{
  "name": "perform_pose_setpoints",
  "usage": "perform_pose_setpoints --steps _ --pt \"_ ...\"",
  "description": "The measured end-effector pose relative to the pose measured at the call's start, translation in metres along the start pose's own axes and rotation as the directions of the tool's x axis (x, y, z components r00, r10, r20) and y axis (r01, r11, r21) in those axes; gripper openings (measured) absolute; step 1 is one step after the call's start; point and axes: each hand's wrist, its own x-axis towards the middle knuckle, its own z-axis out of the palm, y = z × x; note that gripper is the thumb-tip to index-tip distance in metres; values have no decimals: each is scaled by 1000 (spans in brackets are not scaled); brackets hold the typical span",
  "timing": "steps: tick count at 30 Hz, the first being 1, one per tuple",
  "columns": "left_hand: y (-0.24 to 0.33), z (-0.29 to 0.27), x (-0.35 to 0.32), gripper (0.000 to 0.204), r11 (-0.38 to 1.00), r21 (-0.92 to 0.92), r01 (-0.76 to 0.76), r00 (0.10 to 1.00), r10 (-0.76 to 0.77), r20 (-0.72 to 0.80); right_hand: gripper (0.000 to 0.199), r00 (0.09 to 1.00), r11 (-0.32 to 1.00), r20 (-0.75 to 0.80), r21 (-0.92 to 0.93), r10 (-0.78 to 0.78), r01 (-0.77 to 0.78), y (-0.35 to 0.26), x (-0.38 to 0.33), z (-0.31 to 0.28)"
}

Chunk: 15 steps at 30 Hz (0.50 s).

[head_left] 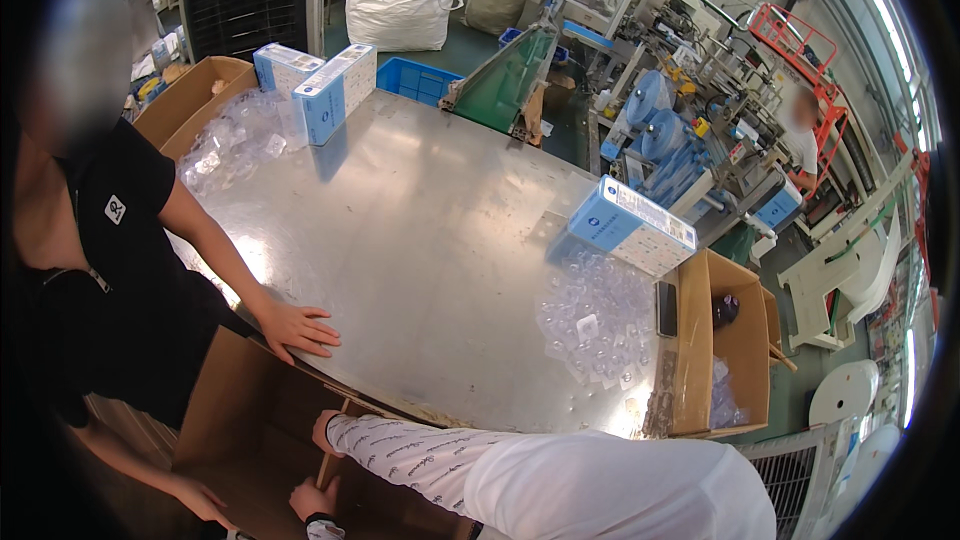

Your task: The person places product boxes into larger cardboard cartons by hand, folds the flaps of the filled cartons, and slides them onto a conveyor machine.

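Note:
A large open cardboard box [225, 390] stands below the table's near edge at the lower left. My right hand [328, 432], in a white printed sleeve, is closed around a narrow cardboard edge [335, 445] at the box. Lower on that same edge, my left hand [312, 498] is closed too, with a band at its wrist. Whether the edge belongs to a flap or to a second carton, I cannot tell. A co-worker in black lays one hand [297, 328] flat on the metal table [400, 230]. The co-worker's other hand [203, 500] is by the box's left side.
Clear plastic pieces lie in a right heap [598, 315] and a left heap [235, 135]. Beside them stand a blue-and-white carton [632, 225] and two more cartons [335, 95]. A phone [666, 310] lies near a cardboard tray [738, 350]. Machinery [680, 110] stands behind.

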Motion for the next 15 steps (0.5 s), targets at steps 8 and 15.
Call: perform_pose_setpoints --steps 8,15 --pt "6 0 0 51 1000 -1 -14 998 14 -64 45 998 1000 -53 -20 23 -24 9 59 30" --pt "-2 -7 1 55 998 -66 2 999 0 33 45 999 999 16 -26 -39 40 0 2 -5"
